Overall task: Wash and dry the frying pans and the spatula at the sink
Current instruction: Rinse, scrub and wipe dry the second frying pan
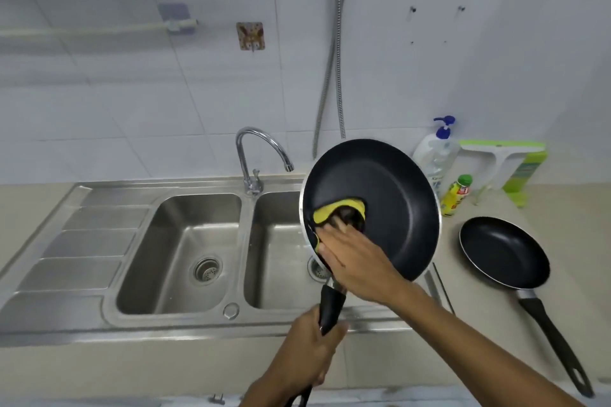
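left hand (310,350): fingers curled tight round black handle (330,306) of large frying pan (396,195); gripping low on the handle, far end of it poking out below the fist
right hand (355,258): fingers (342,230) laid out fairly straight, pressing yellow cloth (330,210) onto the pan's dark inner face; not curled round it; slight blur at the tips
large frying pan: held up and tilted, inside facing the camera; rim just left of the right fingers; pan body above the left fingers; hanging over right basin (281,241) of the sink (99,307)
yellow cloth: bunched under and just beyond the right fingertips; touching the pan near its left rim
small frying pan (502,251): flat on counter (479,324), well right of both hands; handle pointing toward the camera; untouched
faucet (261,149): beyond and left of the right fingers; spout aimed over the right basin
pump bottle (436,155); small yellow bottle (458,195): at the wall, beyond the right fingers, behind the held pan's right rim
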Tool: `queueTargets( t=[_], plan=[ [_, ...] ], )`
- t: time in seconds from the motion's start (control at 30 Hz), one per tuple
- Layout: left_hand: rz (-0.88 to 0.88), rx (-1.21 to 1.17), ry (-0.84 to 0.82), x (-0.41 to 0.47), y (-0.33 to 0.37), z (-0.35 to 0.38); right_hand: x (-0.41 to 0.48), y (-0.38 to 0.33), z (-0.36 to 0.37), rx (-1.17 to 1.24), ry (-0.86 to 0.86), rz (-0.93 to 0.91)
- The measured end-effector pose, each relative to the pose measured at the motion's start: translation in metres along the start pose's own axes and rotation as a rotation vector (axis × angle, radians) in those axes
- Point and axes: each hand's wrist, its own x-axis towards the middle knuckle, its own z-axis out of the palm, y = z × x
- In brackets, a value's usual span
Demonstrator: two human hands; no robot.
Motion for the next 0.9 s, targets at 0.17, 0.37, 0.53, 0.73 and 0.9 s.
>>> queueTargets(
  t=[0.17,0.37,0.53,0.73,0.9],
  plan=[
    [-0.011,-0.041,-0.015,0.003,0.012,-0.005,0.069,0.083,-0.026,-0.254,0.223,0.3],
    [-0.015,-0.053,0.055,0.023,0.023,-0.02,-0.032,0.068,0.0,-0.017,0.101,0.138],
    [-0.026,0.076,0.012,0.026,0.029,-0.009,0.042,0.0,-0.024,0.257,0.17,-0.075],
    [0.003,-0.016,-0.004,0.038,0.049,-0.012,0.108,0.133,-0.048,-0.166,0.311,0.292],
    [0.051,-0.008,0.071,0.049,0.056,-0.026,0.0,0.12,-0.019,0.05,0.16,0.08]
  ],
)
